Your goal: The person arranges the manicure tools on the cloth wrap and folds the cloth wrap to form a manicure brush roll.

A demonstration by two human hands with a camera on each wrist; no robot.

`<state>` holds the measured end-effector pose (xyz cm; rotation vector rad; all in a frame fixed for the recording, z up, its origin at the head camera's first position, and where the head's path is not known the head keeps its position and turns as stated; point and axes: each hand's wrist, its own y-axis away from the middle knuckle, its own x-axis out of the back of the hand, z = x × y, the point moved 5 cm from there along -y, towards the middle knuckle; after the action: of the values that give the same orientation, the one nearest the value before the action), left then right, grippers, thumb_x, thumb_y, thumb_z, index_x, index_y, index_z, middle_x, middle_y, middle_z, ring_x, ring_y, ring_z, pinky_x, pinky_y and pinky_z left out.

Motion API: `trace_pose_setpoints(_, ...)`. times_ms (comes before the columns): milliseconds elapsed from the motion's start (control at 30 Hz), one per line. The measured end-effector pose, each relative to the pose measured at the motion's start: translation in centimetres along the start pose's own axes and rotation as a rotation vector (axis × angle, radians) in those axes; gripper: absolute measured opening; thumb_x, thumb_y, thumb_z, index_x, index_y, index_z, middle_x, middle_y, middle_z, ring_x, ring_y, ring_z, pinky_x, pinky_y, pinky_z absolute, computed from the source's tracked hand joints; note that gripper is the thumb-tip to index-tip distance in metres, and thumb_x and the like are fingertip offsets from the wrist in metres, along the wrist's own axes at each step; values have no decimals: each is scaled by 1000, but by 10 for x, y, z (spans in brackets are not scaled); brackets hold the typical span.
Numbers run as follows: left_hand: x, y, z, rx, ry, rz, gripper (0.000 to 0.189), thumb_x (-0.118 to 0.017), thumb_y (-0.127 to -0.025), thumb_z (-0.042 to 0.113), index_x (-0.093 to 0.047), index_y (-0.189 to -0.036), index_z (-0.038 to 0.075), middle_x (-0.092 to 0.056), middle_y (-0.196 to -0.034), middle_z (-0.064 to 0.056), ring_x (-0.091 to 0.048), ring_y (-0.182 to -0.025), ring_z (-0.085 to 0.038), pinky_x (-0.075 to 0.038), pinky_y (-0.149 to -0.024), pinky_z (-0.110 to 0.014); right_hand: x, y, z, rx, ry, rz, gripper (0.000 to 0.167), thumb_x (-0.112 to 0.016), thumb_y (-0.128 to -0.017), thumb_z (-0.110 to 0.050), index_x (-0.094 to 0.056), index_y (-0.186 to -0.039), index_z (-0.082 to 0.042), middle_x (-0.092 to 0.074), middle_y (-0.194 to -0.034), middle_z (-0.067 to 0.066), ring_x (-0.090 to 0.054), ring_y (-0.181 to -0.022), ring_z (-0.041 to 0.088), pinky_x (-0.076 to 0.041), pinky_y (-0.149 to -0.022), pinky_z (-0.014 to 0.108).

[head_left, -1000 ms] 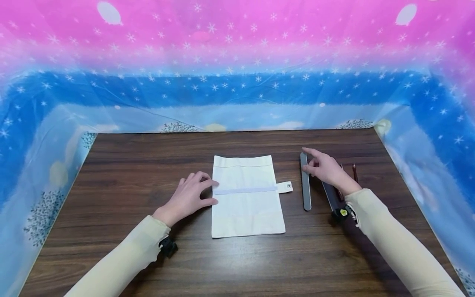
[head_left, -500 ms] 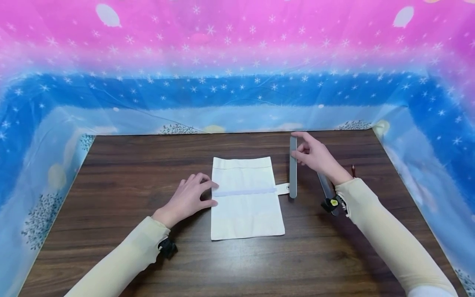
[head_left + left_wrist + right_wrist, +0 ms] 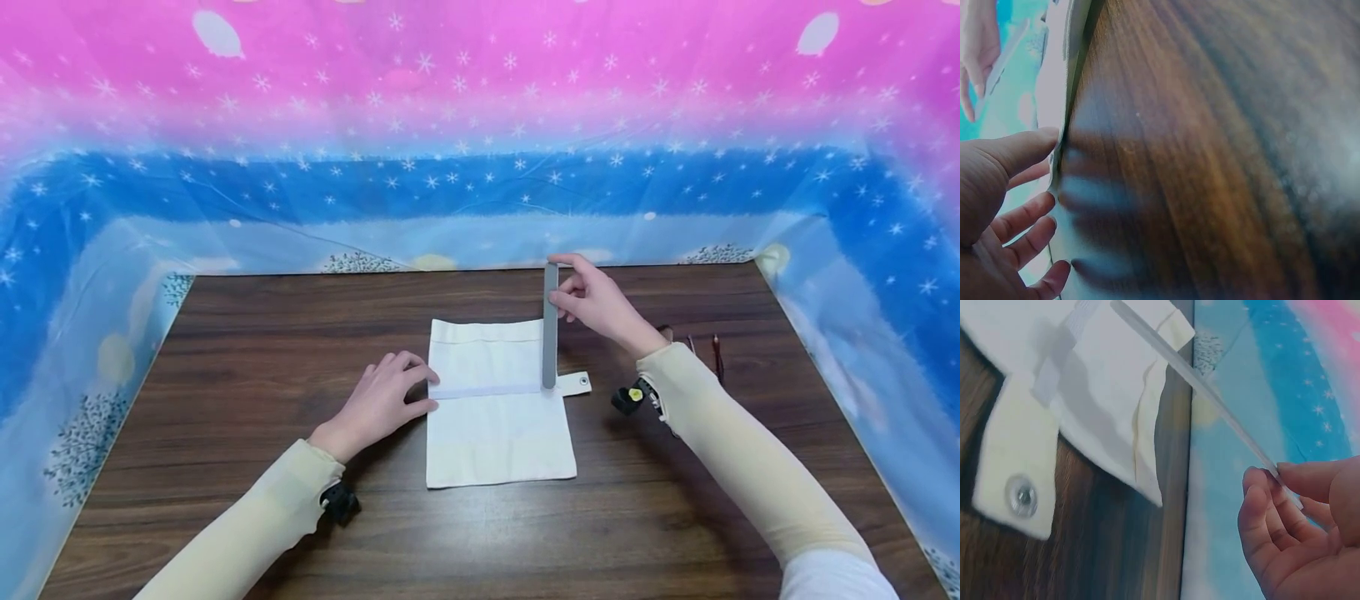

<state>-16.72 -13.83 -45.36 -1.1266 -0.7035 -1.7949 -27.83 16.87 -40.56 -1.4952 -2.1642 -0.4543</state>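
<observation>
A white cloth pouch (image 3: 495, 442) lies flat on the table, with a pale band across its middle. From its right side sticks out a small strap with a metal snap (image 3: 1021, 495). My left hand (image 3: 378, 400) rests at the pouch's left edge, its thumb and fingers spread apart and touching the cloth. My right hand (image 3: 600, 304) pinches a flat grey nail file (image 3: 550, 333) near its upper end. The file is held upright above the pouch's right side. In the right wrist view its lower end points over the cloth, apart from it.
Thin dark reddish-brown sticks (image 3: 717, 357) lie to the right, partly hidden by the right sleeve. The wooden table (image 3: 285, 333) is bounded at the back and sides by a snowflake-printed cloth (image 3: 480, 183).
My right hand has lifted the nail file off the table and carried it left, over the pouch's right side. The left hand has stayed at the left edge.
</observation>
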Motion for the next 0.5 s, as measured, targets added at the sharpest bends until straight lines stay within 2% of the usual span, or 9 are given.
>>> trace_pose_setpoints(167,0,0,0,1,12,12,27,-80,-94,25,-75,-118,14,-63,-123,-10,-54,-111,-31,-45,-94,-59,-10,-9,-6,10,-43,-14,59,-62,-105,-10,-39,-159,-12,-71,-100,19,-68,-85,42,-55,-82,59)
trace_pose_setpoints(367,1,-1,0,-1,15,12,26,-79,-95,25,-75,-118,15,-63,-124,-11,-55,-112,-31,-45,-94,-59,-21,-18,-11,3,-75,-27,59,-61,-105,-11,-38,-159,-13,-70,-102,18,-67,-82,34,-55,-84,59)
trace_pose_setpoints(500,0,-1,-1,4,14,5,26,-79,-95,25,-75,-118,14,-63,-124,-11,-55,-112,-31,-45,-95,-59,-30,-26,-13,-1,-83,-31,60,-61,-105,-11,-37,-160,-13,-70,-101,16,-67,-81,31,-57,-80,51)
